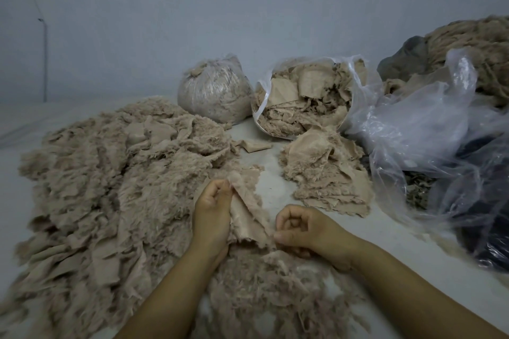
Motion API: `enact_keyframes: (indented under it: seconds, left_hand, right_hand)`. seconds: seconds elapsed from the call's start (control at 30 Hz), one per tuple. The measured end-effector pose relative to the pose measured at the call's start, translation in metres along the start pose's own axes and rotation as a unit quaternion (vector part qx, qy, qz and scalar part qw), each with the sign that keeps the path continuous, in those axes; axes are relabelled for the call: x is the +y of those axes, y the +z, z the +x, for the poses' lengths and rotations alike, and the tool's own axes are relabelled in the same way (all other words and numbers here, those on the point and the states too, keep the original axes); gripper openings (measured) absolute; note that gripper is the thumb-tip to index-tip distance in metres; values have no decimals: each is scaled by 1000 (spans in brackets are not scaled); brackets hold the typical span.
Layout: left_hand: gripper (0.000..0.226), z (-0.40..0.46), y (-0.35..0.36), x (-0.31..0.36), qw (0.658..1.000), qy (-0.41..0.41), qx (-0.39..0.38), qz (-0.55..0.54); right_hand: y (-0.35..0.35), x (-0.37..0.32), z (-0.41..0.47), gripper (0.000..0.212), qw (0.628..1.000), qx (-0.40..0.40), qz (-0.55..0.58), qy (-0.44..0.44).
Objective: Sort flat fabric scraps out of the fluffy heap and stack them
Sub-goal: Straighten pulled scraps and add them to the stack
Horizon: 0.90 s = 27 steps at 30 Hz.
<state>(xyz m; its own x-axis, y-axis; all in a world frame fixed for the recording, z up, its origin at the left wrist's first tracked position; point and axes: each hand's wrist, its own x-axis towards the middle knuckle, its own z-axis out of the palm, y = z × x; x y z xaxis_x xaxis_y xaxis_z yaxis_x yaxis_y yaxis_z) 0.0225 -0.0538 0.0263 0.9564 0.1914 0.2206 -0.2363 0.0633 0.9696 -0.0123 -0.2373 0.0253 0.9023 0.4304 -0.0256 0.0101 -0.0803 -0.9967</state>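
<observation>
Fluffy heap (110, 187) spread wide at left – smaller stack (325, 170) of flat scraps at right, near an open bag (305, 96). One scrap (248, 212) between both hands: left hand (213, 209) gripping its top edge, right hand (308, 231) pinching its lower corner.

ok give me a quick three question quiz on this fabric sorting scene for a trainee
1. True or false: the left hand grips a fabric scrap.
2. Where is the small stack of sorted scraps? A) inside the tied bag B) on the floor in front of the open bag C) on top of the fluffy heap
3. Fill in: the right hand pinches the scrap's lower ____.

Key
1. True.
2. B: it lies in front of the open bag, right of the fluffy heap; the tied bag stands behind.
3. Edge.
</observation>
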Motion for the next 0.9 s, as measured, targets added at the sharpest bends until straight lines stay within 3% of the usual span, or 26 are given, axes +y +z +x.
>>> enact_keyframes:
  seconds: [0.13,0.27,0.37,0.47,0.53,0.57,0.63,0.77,0.9]
  left_hand:
    - [27,-4,6,-3,1000,1,-15,9]
    - [27,3,2,2,996,-34,40,-67]
    - [28,11,-7,5,990,-50,86,-104]
    - [25,2,-3,7,998,-22,32,-39]
    - [19,-12,5,6,997,-5,-70,15]
    - [17,-18,11,6,991,-2,-128,23]
    - [17,-26,18,4,982,16,-186,37]
    - [30,-19,18,5,994,18,-105,21]
    - [28,-15,16,7,996,-15,-88,5]
  right_hand:
    - [7,4,1,44,1000,-9,13,23]
    - [9,6,2,20,997,-57,-53,23]
    - [6,5,-1,20,993,-93,-62,21]
    - [9,3,1,36,999,3,-49,7]
    - [11,3,6,51,997,74,-31,-15]
    - [13,4,7,49,995,95,-26,-32]
    - [16,5,10,26,986,151,-28,-65]
    - [14,4,14,17,952,285,77,-80]
    - [12,-2,13,24,937,321,95,-99]
